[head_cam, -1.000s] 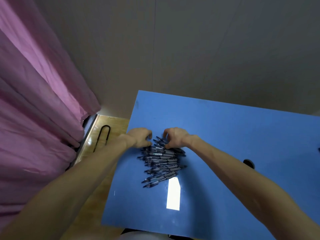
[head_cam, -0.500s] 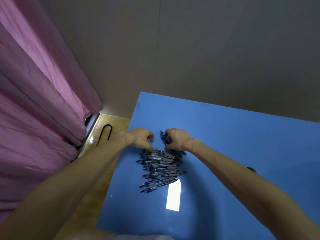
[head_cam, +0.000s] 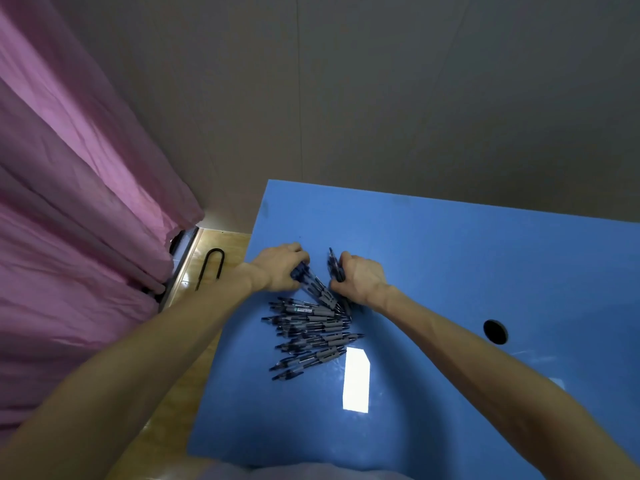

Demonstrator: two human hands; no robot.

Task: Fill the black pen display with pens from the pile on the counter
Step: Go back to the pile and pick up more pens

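Lifted bunches of dark plastic pens off blue table, both hands gripping; gathering step, display unseen, needed next.

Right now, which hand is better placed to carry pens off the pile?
Right, marginally. The right hand grips a bunch lifted off the pile of pens; the left hand's bunch still trails into it.
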